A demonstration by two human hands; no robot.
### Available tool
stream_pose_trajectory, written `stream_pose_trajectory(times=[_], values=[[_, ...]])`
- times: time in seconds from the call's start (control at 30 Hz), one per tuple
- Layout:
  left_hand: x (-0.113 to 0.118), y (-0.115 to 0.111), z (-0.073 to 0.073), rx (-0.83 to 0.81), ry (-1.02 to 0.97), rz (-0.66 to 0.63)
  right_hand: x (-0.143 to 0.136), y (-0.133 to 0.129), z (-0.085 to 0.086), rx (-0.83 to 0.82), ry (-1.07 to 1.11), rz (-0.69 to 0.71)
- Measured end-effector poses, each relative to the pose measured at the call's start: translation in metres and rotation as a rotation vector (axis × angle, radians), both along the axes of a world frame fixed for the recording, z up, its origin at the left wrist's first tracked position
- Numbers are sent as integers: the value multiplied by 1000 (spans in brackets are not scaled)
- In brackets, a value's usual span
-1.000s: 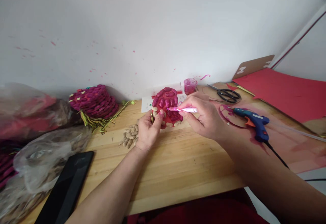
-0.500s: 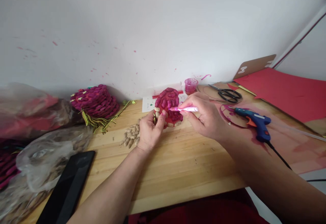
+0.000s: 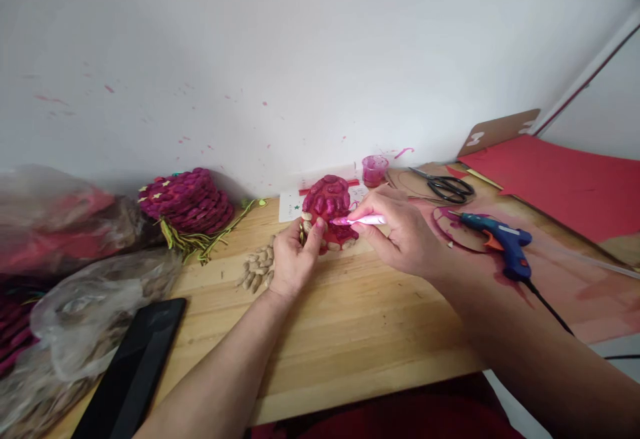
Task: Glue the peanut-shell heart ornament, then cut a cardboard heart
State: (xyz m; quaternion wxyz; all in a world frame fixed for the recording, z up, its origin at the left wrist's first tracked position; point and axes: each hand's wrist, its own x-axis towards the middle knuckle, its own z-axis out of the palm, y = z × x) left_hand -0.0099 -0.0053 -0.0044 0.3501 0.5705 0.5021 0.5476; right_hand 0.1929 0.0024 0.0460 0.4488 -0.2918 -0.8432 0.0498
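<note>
A red piece covered with peanuts point(image 3: 327, 199), most of them painted magenta and a few along the lower edge bare, is held up near the middle of the head view. My left hand point(image 3: 296, 252) grips its left edge, thumb on the front. Pinched in my right hand point(image 3: 397, 229) is a white brush point(image 3: 370, 220), its pink tip against the lower part of the piece. Bare peanuts point(image 3: 256, 269) lie in a small pile left of my left hand. A plastic cup with magenta paint point(image 3: 375, 169) stands behind my right hand.
At left are a stack of magenta pieces point(image 3: 187, 202), plastic bags point(image 3: 95, 319) and a black flat object point(image 3: 133, 369). To the right lie scissors point(image 3: 450, 188), a blue glue gun point(image 3: 500, 239) with a cord and red sheets point(image 3: 560, 172).
The brush tip has shifted slightly lower on the piece, and my right hand has moved a little with it. My left hand keeps its hold.
</note>
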Motion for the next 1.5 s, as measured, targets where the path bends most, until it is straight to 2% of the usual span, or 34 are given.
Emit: stream_pose_trajectory(times=[0.1, 0.3, 0.47, 0.67, 1.13, 1.37, 1.5], values=[[2, 3, 1, -65, -139, 12, 1, -1, 3, -8, 36, -13], [4, 11, -2, -220, -548, 27, 2, -1, 5, 13, 95, -43], [5, 12, 1, -266, -655, -7, 0, 0, -1, -50, 96, -15], [5, 11, 3, -274, -674, -44, 4, 3, 0, -73, 141, -76], [4, 11, 1, -290, -679, -66, 6, 3, 2, -114, 157, -65], [3, 11, 0, -297, -669, -66, 4, 2, 1, -51, 100, -105], [4, 11, 0, -296, -664, -56, 2, -1, 1, -48, 61, -51]])
